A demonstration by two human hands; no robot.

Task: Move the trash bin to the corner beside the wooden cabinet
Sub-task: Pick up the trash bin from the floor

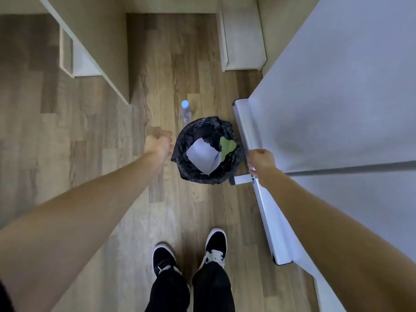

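Wooden planks [94, 154] run under everything, and my two bare arms reach down over them. To the right of my right hand [262, 162] stands a tall white appliance [337, 97], its rounded door edge [247, 129] running down past my knuckles; that hand rests against this edge with the fingers curled, though I cannot tell whether they actually clasp it. Beyond my left hand [158, 145], up and to its left, a pale wall corner [101, 52] juts into the floor space.

Between my two hands sits the trash bin [208, 152], lined with a crinkled black bag [193, 134]. It stands just to the right of my left hand and just to the left of my right one. My left hand is blurred, loosely closed and turned down close by the bin's left rim, near the bag but not clearly touching it; it has hold of nothing that I can make out.

Inside the bin lie a white sheet of paper [202, 156] and, on the side nearer my right hand, a green scrap [226, 146]. Past the bin, beyond my left fingertips, a clear plastic bottle [186, 112] with a pale blue cap stands on the floor. Below my hands, my black shoes [215, 243] point toward the bin.
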